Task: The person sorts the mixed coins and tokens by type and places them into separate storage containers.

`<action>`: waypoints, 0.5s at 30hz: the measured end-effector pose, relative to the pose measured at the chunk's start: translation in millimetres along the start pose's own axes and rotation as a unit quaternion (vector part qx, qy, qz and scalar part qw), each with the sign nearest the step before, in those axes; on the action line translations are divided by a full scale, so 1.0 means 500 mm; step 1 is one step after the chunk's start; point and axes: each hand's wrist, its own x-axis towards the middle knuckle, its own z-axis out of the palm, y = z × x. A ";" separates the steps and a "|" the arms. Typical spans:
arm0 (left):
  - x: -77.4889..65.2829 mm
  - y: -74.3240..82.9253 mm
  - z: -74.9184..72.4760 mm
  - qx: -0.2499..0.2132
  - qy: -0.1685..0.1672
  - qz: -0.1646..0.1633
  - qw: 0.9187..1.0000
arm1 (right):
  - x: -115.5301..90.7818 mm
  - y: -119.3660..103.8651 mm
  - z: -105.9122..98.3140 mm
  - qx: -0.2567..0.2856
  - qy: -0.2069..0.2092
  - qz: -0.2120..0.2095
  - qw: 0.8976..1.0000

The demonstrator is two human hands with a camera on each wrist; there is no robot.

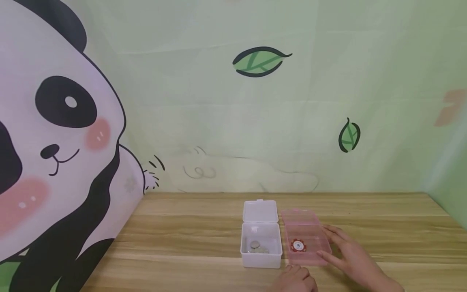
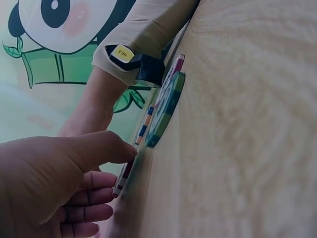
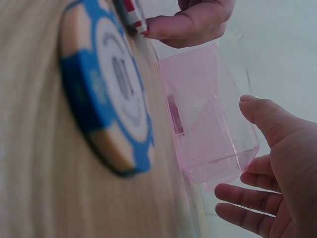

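My left hand is low in the head view, in front of two lidded boxes. In the left wrist view its thumb and fingers pinch a dark red and white poker chip at the table. The right hand holds the right end of the pink see-through box, thumb on one corner and a finger on the other. Inside that box lies a red poker chip marked 5. Left of it stands a white box, lid back, with several pale round pieces in it.
Near the hands, a blue and peach poker chip lies on the wooden table. A green chip shows in the left wrist view, with more chips behind it. A panda-printed backdrop rises behind the table.
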 end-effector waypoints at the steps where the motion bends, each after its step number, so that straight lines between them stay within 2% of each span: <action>1: 0.000 0.001 -0.002 -0.006 -0.002 -0.003 1.000 | 0.000 0.000 0.000 0.001 0.000 0.000 1.000; 6: 0.001 0.003 -0.010 -0.016 -0.007 -0.007 1.000 | 0.000 -0.001 0.001 0.002 0.000 0.002 1.000; 9: 0.002 0.002 -0.017 0.007 0.007 0.009 1.000 | 0.000 0.000 0.001 0.002 0.001 0.001 1.000; 12: 0.005 0.002 -0.031 0.033 0.003 0.018 0.999 | -0.001 0.000 0.002 -0.001 0.003 0.002 1.000; 15: 0.011 0.004 -0.047 0.048 -0.021 0.012 0.999 | -0.001 0.001 0.002 -0.001 0.005 -0.001 1.000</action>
